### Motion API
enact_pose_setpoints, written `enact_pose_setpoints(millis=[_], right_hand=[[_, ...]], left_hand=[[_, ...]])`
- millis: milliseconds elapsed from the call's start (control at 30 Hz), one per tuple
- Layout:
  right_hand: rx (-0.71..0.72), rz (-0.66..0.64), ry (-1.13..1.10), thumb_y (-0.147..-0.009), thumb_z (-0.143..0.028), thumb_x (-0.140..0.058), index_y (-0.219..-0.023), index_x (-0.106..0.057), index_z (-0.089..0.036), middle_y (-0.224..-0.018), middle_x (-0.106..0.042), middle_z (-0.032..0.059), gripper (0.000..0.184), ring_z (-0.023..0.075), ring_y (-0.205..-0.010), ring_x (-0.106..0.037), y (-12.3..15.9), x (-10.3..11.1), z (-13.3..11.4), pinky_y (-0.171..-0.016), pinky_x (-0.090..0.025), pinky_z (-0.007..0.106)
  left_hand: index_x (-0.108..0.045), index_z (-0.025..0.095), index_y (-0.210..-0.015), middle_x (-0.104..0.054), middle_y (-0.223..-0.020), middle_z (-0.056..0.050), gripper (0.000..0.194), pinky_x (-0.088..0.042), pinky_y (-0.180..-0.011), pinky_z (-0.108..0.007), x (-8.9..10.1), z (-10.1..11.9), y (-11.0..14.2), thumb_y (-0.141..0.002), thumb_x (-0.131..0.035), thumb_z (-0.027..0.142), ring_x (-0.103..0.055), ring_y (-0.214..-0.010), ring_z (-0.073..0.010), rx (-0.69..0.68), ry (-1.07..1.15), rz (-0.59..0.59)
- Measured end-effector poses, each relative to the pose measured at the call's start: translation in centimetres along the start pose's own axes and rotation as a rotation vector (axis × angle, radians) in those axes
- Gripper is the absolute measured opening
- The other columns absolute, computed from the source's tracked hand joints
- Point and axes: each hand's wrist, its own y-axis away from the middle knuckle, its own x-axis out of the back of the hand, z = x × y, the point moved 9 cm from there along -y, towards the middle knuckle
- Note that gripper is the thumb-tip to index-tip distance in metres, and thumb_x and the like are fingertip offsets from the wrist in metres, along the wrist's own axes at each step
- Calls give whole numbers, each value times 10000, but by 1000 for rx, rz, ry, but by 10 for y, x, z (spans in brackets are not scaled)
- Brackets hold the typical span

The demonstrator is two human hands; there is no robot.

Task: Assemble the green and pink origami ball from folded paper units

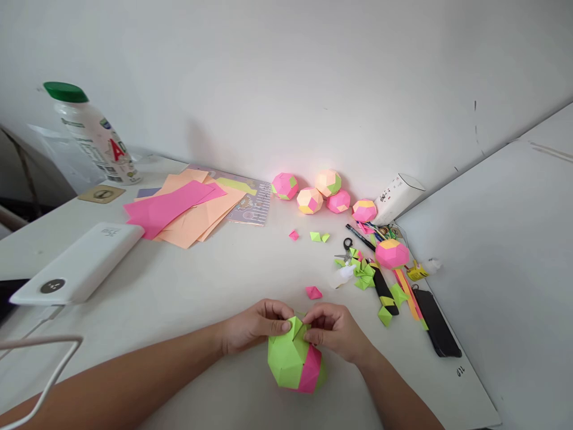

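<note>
A green faceted paper ball [286, 361] with a pink band down its right side rests near the table's front edge. My left hand [257, 325] pinches the paper at the ball's upper left, thumb on a raised green flap. From the right, my right hand [333, 328] closes thumb and fingers on the ball's upper right edge. Between both hands a small green peak of folded paper [295, 328] stands up. A small pink folded paper piece [314, 292] lies just beyond my hands.
Several finished paper balls [310, 200] sit by the wall. At right are scissors [347, 251], a glue bottle [344, 275], green folded pieces [364, 275] and a black case [436, 322]. At left lie coloured paper sheets [188, 209], a white power bank [80, 263] and a bottle [92, 134].
</note>
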Motion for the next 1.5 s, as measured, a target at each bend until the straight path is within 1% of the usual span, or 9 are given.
enact_pose_setpoints(millis=[233, 533, 767, 967, 1233, 1500], right_hand=[[63, 15, 45, -624, -201, -821, -780, -702, -171, -682, -589, -28, 198, 77, -581, -486, 3, 0, -8, -533, -400, 219], [99, 17, 86, -624, -241, -820, -768, -709, -178, -718, -582, -8, 193, 92, -597, -468, 3, -3, -13, -528, -405, 230], [84, 1, 83, -624, -269, -823, -762, -690, -174, -732, -576, 0, 214, 96, -600, -466, 5, -5, -12, -530, -394, 238], [53, -40, 23, -642, -255, -816, -760, -672, -169, -683, -560, -24, 206, 89, -590, -469, 4, -7, -7, -543, -383, 236], [-20, -32, -48, -599, -260, -844, -755, -660, -157, -613, -558, -40, 263, 79, -548, -475, 4, -7, 0, -520, -377, 226], [-50, -23, -61, -577, -277, -853, -757, -663, -159, -592, -564, -45, 287, 78, -532, -486, 3, -8, 3, -504, -394, 223]], left_hand=[[-684, 122, -623, -583, -576, 17, 264, -367, -584, -220, -7, 4, 1, -672, -792, 358, -510, -571, -92, 8, -37, 2], [-676, 132, -628, -573, -595, 13, 301, -346, -588, -232, -11, 5, 2, -674, -775, 412, -484, -589, -104, 20, -130, -13], [-634, 137, -602, -535, -574, 22, 303, -321, -585, -245, -12, 6, 2, -698, -757, 397, -453, -569, -106, 17, -155, -22], [-648, 123, -654, -520, -624, 13, 311, -328, -601, -247, -11, 5, 1, -709, -744, 414, -458, -601, -112, 2, -180, -31], [-651, 127, -659, -489, -642, 19, 300, -332, -604, -247, -6, 2, 1, -728, -726, 409, -438, -613, -111, -19, -204, -26], [-677, 140, -681, -477, -677, 19, 272, -349, -616, -247, -4, 3, 0, -730, -722, 404, -432, -627, -110, -34, -241, -15]])
